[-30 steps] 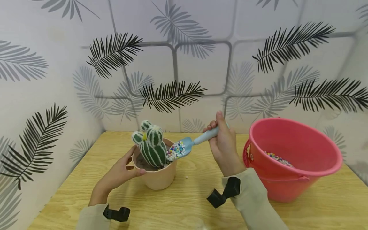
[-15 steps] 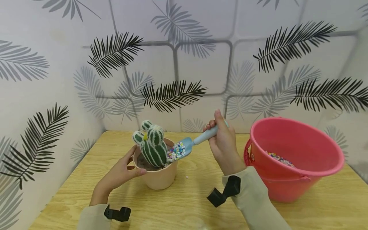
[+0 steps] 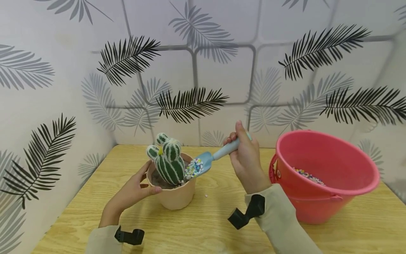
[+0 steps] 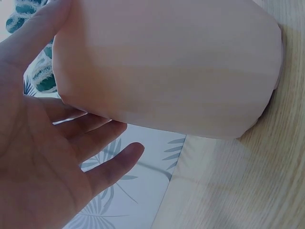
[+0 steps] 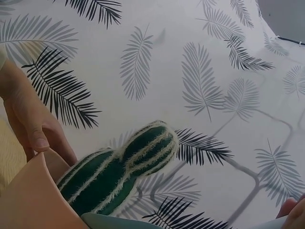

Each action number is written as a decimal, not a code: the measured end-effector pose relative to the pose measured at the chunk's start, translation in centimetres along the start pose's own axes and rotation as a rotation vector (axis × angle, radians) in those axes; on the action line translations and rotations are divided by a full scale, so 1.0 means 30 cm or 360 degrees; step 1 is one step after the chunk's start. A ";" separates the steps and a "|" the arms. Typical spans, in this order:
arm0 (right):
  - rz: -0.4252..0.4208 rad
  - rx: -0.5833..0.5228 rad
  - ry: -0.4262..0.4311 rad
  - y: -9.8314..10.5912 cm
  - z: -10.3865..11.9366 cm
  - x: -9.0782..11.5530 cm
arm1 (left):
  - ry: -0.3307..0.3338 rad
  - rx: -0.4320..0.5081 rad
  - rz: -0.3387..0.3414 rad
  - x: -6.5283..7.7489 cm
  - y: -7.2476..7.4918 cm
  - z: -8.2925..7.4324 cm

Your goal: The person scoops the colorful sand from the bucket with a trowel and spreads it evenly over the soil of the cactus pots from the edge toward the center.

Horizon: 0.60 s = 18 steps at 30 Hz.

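A green cactus (image 3: 169,171) with fuzzy white stripes stands in a peach-coloured flower pot (image 3: 176,199) holding grey soil. My left hand (image 3: 134,190) grips the pot's left rim, thumb in front; in the left wrist view its fingers (image 4: 90,136) reach round the pot wall (image 4: 167,71). With my right hand (image 3: 248,162) I hold a light blue trowel (image 3: 226,150) by its handle, thumb pointing up. Its blade slopes down over the pot's right rim, carrying small multicoloured pebbles (image 3: 195,167). In the right wrist view the blade edge (image 5: 116,222) overlaps the cactus base.
To the right a large pink bucket (image 3: 312,208) stands on the wooden table (image 3: 209,225), with more coloured pebbles (image 3: 309,176) inside. One loose pebble (image 3: 206,195) lies right of the pot. A leaf-patterned wall covering (image 3: 222,81) rises behind the table.
The pebbles on the trowel have slid a little down toward the pot, leaving more of the blade near the handle bare. Both hands stay almost where they were.
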State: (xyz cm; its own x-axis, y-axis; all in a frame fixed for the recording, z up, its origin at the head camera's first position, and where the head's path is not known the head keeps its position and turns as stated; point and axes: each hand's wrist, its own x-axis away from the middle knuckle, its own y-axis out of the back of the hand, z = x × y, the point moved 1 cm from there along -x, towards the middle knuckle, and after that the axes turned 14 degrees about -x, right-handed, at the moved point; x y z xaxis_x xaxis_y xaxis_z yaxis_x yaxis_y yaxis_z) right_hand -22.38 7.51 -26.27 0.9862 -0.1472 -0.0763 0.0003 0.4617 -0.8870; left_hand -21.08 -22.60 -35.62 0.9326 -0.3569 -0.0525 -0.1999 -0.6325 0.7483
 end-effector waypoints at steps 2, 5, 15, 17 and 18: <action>0.0005 0.0005 -0.0007 0.000 -0.004 0.003 | -0.0001 0.0003 0.0000 0.002 0.001 0.001; 0.0008 0.0004 -0.0012 0.003 -0.006 0.004 | -0.0004 0.0009 0.0002 0.001 0.000 0.002; 0.0052 0.0059 0.0046 0.000 -0.005 -0.003 | -0.0010 0.0028 0.0015 -0.003 -0.002 0.007; 0.0064 0.0053 0.0049 -0.001 -0.005 -0.004 | -0.0009 0.0030 0.0014 -0.003 -0.002 0.008; 0.0067 0.0052 0.0048 -0.001 -0.006 -0.005 | -0.0008 0.0030 0.0014 -0.002 -0.002 0.008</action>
State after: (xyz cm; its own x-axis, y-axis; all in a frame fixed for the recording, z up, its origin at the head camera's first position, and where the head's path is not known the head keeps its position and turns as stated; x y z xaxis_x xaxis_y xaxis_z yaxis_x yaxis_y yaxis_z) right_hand -22.56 7.38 -26.32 0.9800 -0.1531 -0.1273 -0.0351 0.4965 -0.8673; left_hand -21.21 -22.71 -35.81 0.9294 -0.3658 -0.0492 -0.2137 -0.6420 0.7363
